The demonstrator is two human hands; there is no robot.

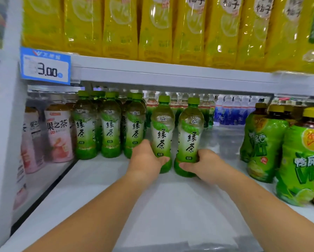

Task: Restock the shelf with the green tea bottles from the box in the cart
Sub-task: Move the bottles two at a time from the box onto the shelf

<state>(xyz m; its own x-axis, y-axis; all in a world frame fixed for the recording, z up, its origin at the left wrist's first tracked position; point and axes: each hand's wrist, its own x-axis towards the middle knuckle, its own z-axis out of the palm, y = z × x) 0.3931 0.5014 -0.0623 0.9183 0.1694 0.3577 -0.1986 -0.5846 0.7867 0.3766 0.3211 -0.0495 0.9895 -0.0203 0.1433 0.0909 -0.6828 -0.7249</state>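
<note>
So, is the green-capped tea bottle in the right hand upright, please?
Upright: the green-capped tea bottle is cap-up, right hand gripping its base.

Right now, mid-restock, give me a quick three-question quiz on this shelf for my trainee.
1. True or false: the left hand grips one green tea bottle and the right hand grips a second bottle.
2. Where do the stocked green tea bottles stand, relative to the held pair? A) to the left B) to the right C) on the shelf above
3. Fill in: the price tag reads ___.

Key: 1 true; 2 A; 3 3.00
</note>
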